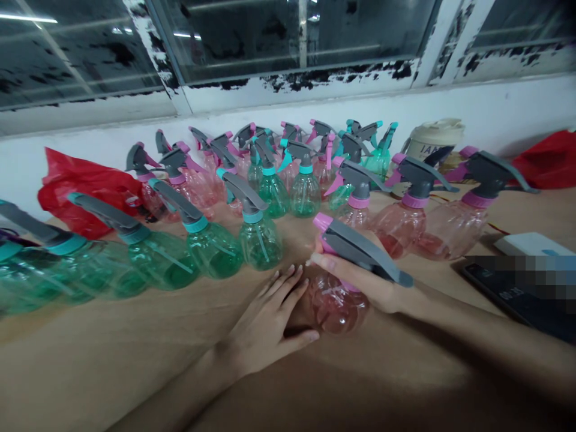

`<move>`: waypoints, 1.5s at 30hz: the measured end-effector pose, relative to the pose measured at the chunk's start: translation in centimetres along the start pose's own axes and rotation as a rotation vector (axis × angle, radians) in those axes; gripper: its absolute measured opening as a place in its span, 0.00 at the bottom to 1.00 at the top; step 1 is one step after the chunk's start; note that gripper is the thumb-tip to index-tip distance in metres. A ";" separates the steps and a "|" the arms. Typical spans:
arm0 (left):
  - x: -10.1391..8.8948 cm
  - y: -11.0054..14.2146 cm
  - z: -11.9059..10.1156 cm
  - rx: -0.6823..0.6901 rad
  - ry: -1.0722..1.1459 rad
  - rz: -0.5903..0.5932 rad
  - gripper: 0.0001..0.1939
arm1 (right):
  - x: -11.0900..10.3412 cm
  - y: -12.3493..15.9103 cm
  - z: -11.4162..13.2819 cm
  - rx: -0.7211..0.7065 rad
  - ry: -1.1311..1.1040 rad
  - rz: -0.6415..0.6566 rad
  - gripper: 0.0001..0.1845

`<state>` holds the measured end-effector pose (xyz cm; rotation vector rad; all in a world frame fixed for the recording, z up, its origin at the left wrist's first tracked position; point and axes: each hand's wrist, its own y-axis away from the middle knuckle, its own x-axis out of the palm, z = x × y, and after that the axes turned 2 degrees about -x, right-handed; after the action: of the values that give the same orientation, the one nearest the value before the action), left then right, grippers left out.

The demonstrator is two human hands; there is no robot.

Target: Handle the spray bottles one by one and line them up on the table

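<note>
My right hand is wrapped round the neck and trigger of a pink spray bottle, its grey and pink head pointing up and left. The clear pink body stands on the table, and part of the trigger is hidden by my fingers. Just left of that bottle, my left hand lies with its palm down on the tabletop, fingers stretched and slightly apart, holding nothing. Beyond it is a green spray bottle, first in a row of green ones. Two more pink spray bottles stand close behind my right hand.
Many pink and green spray bottles fill the back of the wooden table. Red plastic bags lie at the far left and right. A cream container stands against the wall. A dark phone and a white box lie at right.
</note>
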<state>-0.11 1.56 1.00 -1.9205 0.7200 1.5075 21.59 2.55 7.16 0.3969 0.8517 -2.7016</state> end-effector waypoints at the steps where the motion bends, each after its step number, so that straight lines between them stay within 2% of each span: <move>1: 0.0 0.0 0.0 -0.003 -0.007 0.004 0.38 | 0.0 0.0 0.0 0.020 -0.029 0.015 0.07; 6: 0.2 0.0 0.2 0.001 -0.029 0.021 0.39 | 0.2 0.0 0.5 0.081 -0.152 0.061 0.15; 11: 0.2 0.0 0.2 -0.006 -0.013 0.011 0.38 | 0.3 0.0 0.9 0.063 -0.139 -0.006 0.17; 19: 0.1 0.0 0.0 0.000 -0.026 0.021 0.39 | 0.2 -0.1 0.9 0.053 -0.138 0.017 0.12; 29: 0.2 0.0 0.1 0.000 -0.030 0.015 0.39 | 0.2 -0.1 0.7 0.016 -0.125 -0.022 0.11; 36: 0.1 -0.1 0.1 0.005 -0.023 -0.006 0.38 | 0.1 -0.3 0.5 -0.041 -0.055 -0.010 0.05; 42: 0.0 -0.1 0.0 0.021 -0.028 -0.006 0.37 | 0.1 -0.5 0.5 -0.064 0.001 -0.008 0.08; 45: -0.1 -0.1 0.0 0.018 -0.036 -0.005 0.38 | 0.2 -0.5 0.4 -0.071 -0.048 -0.020 0.05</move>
<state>-0.06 1.61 1.07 -1.8757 0.7106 1.5236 21.20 2.65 7.67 0.3085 0.9395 -2.6782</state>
